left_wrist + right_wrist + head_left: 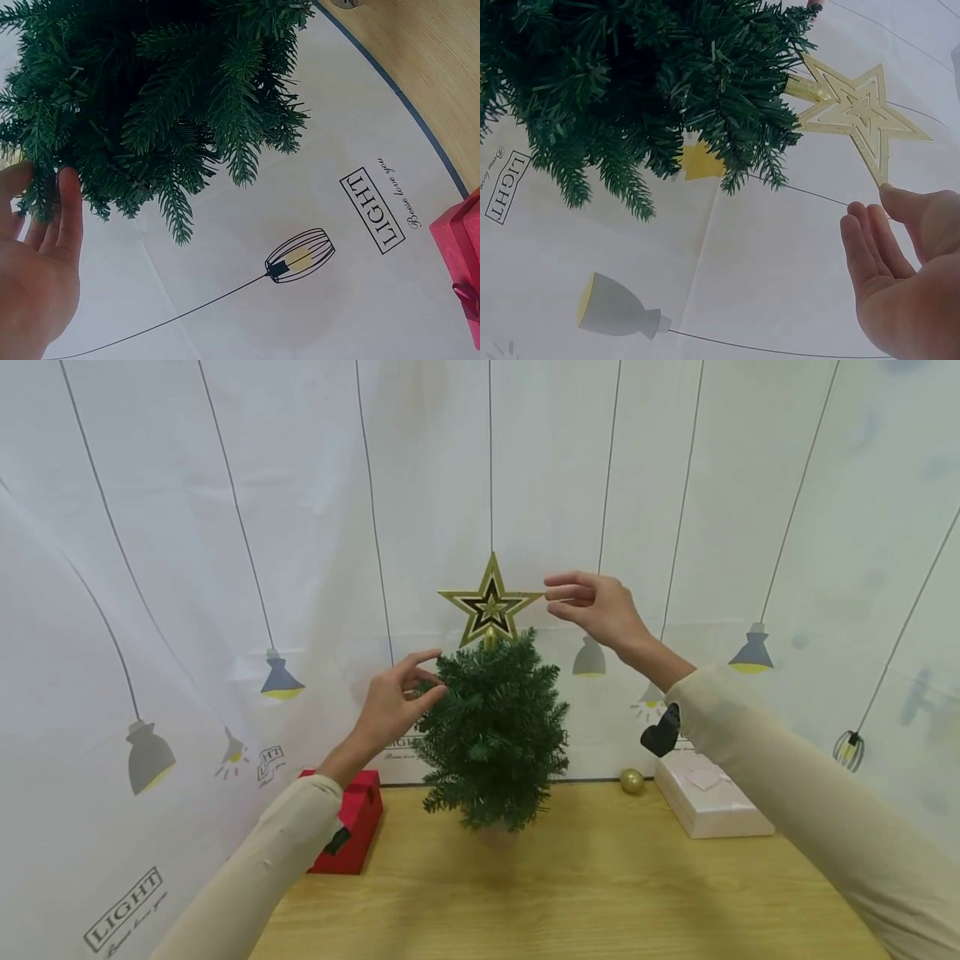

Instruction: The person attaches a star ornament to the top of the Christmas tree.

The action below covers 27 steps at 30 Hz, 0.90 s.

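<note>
A gold star topper [492, 603] stands upright on the top of a small green artificial Christmas tree [495, 735]. My right hand [596, 610] is at the star's right-hand point, thumb and fingers a little apart. From the right wrist view, the thumb [900, 201] appears to touch that point of the star [859, 109]. My left hand [397, 697] is at the tree's upper left, its fingertips by the branches. Seen from the left wrist, the fingers [69, 214] lie beside the needles [45, 127], some partly hidden by them.
On the wooden table [600, 893], a red gift box [363, 818] stands left of the tree. A white box [716, 802] and a gold ball ornament [632, 781] are at the right. Behind hangs a pale backdrop [315, 510] printed with lamps.
</note>
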### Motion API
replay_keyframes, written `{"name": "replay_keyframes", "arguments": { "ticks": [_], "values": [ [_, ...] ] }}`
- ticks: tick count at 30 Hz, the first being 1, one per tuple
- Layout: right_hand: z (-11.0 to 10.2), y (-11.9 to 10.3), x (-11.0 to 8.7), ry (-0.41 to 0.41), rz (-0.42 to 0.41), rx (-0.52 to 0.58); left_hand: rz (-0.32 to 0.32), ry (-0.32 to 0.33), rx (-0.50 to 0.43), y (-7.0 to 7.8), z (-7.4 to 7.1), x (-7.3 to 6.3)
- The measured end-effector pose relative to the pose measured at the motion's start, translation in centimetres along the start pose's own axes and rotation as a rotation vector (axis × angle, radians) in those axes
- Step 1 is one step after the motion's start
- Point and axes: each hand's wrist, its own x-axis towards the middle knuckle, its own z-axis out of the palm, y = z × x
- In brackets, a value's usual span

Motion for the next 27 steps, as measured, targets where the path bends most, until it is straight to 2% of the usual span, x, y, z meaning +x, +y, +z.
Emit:
{"name": "replay_keyframes", "arguments": {
  "ticks": [6,13,18,27],
  "values": [
    [-0.8,0.7,-0.9,0.023,0.009,-0.023,-0.002,-0.001,0.004,0.0,-0.2,-0.1],
    [-1.3,1.7,-1.8,0.008,-0.005,-0.024,0.014,0.008,-0.029,3.8,-1.4,-0.7],
    [-1.4,2.9,-2.9,-0.011,0.003,-0.043,-0.007,-0.009,-0.050,3.3,-1.8,-1.3],
    [-2.6,4.0,-4.9,-0.023,-0.004,-0.113,-0.017,0.015,-0.009,-0.3,-2.3,-1.0]
  ]
}}
